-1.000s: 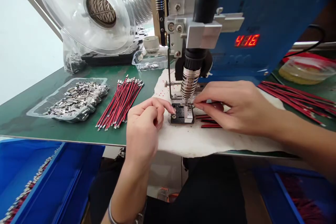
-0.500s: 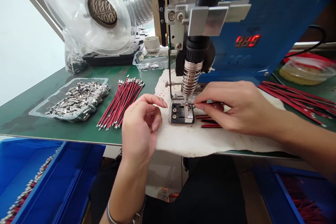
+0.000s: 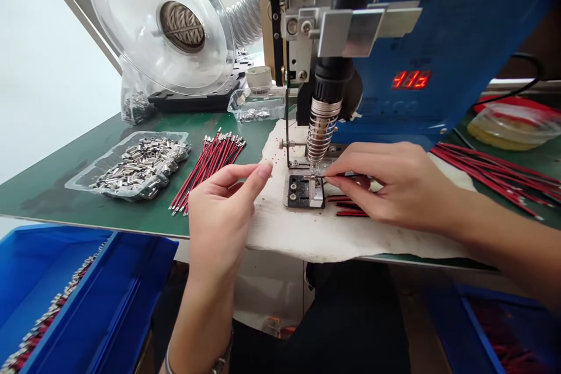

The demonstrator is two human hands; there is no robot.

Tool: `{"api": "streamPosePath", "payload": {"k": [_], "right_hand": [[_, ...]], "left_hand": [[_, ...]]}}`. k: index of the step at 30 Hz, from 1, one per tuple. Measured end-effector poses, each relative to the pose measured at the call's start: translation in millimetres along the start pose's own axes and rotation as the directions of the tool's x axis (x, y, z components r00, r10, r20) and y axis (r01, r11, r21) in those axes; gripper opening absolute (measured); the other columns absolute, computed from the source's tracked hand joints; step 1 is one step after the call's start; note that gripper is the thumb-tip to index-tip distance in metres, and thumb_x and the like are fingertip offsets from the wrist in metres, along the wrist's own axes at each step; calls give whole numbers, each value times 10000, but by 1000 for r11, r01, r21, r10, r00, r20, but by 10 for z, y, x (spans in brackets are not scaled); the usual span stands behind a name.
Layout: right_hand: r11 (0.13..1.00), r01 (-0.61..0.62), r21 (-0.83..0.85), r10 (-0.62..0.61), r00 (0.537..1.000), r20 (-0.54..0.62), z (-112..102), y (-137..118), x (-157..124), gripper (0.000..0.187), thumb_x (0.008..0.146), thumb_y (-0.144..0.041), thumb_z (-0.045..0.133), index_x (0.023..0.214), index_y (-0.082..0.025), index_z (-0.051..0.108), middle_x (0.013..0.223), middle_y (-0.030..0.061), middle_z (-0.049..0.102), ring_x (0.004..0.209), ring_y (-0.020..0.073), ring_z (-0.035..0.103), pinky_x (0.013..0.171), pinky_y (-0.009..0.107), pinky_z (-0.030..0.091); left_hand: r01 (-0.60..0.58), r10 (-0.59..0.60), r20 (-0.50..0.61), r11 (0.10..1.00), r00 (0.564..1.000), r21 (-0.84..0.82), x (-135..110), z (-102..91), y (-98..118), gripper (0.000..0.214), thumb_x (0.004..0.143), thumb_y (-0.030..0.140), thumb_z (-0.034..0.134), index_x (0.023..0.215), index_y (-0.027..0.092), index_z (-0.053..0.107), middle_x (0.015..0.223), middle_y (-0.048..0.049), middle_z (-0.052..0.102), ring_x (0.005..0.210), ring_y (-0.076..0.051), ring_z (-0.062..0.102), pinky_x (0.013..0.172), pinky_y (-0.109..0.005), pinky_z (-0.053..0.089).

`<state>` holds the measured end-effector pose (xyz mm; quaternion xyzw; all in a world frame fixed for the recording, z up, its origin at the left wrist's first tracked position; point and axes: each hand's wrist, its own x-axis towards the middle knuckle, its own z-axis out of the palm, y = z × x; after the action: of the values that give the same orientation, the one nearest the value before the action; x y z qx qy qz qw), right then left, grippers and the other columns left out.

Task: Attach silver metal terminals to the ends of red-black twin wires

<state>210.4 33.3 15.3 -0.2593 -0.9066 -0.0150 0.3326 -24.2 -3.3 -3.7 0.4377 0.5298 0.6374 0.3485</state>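
Green bench matting (image 3: 65, 198) fills the middle band of the frame. A blue machine (image 3: 460, 29) occupies the upper right, its red display (image 3: 411, 79) lit (digits blurred). A clear reel (image 3: 162, 29) stands at upper left, and a blue bin (image 3: 109, 292) sits at lower left, below the bench edge. A white cloth (image 3: 307, 234) lies at centre, under the machine head.

A clear tray of metal sleeves (image 3: 140, 163) lies left of centre. Just to its right is a bundle of red-black wires (image 3: 210, 166).

The right hand (image 3: 394, 184), centre right, has thumb and forefinger pinched on a single wire (image 3: 357, 174). The wire runs left out of the pinch, and its tip is at the small fixture (image 3: 304, 191) beneath the coiled nozzle (image 3: 322, 128).

The left hand (image 3: 219, 210), centre left, is spread with fingers apart and holds nothing. It hovers at the cloth's left edge, near the bundle and clear of the fixture.
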Motion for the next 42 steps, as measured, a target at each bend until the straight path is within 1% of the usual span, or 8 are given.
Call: {"api": "streamPosePath", "payload": {"k": [4, 12, 18, 21, 26, 32, 37, 42], "right_hand": [[1000, 12, -11, -13, 999, -37, -6, -18, 15, 117, 980, -135, 602, 958, -173, 711, 899, 43, 751, 791, 172, 698, 658, 311, 527], [999, 43, 0, -43, 996, -77, -46, -74, 24, 162, 990, -147, 589, 950, -246, 710, 918, 35, 769, 794, 186, 724, 667, 321, 558], [996, 70, 56, -62, 990, -126, -72, -140, 46, 169, 999, -150, 594, 933, -253, 711, 857, 24, 770, 723, 163, 709, 617, 301, 568], [995, 77, 66, -68, 989, -128, -74, -148, 49, 178, 1006, -157, 581, 942, -259, 712, 869, 24, 773, 738, 164, 720, 621, 296, 579], [995, 83, 55, -74, 987, -142, -77, -161, 48, 130, 982, -145, 625, 902, -228, 685, 820, 21, 744, 714, 148, 686, 616, 274, 536], [990, 67, 124, -46, 986, -159, -110, -240, 55, 160, 949, -133, 635, 821, -228, 617, 709, -19, 665, 622, 121, 583, 572, 265, 453], [971, 79, 225, -57, 993, -101, -95, -277, 40, 154, 979, -167, 622, 838, -227, 610, 706, -29, 647, 600, 113, 574, 566, 267, 433], [971, 111, 212, -112, 994, -7, -124, -140, 36, 165, 1053, -224, 527, 940, -211, 647, 762, -8, 659, 637, 115, 574, 587, 266, 402]], "left_hand": [[-42, 50, -53, 987, 997, 156, 7, -88, 0, 291, 711, 441, 913, 763, 186, 782, 548, 31, 482, 512, -71, 363, 452, -204, 242], [-152, 139, 65, 942, 988, 300, -134, -63, 48, 424, 978, 462, 643, 666, 178, 690, 596, -3, 595, 461, -73, 353, 428, -238, 246], [-113, 89, 115, 968, 989, 225, -375, 39, 139, 191, 893, 331, 762, 767, 200, 702, 603, 10, 646, 463, -83, 426, 428, -227, 280], [-82, 66, 129, 989, 990, 124, -499, 57, 149, 137, 903, 185, 642, 840, 216, 760, 762, -11, 731, 467, -85, 409, 430, -254, 277], [-33, 34, 207, 999, 978, -7, -687, 95, 112, 338, 800, 5, 473, 526, 184, 558, 642, -5, 658, 494, -94, 415, 472, -258, 307], [11, -57, 412, 994, 909, 113, -794, 277, 75, 226, 971, 353, 651, 1150, 275, 764, 624, 21, 543, 475, -95, 339, 436, -261, 283], [61, -95, 491, 995, 866, 84, -824, 387, 55, 289, 996, 421, 614, 843, 209, 736, 604, 7, 474, 526, -106, 353, 479, -270, 302], [34, -40, 376, 999, 926, 23, -673, 211, 99, 242, 986, 358, 628, 804, 210, 692, 618, 12, 530, 492, -94, 354, 455, -247, 291]]}}
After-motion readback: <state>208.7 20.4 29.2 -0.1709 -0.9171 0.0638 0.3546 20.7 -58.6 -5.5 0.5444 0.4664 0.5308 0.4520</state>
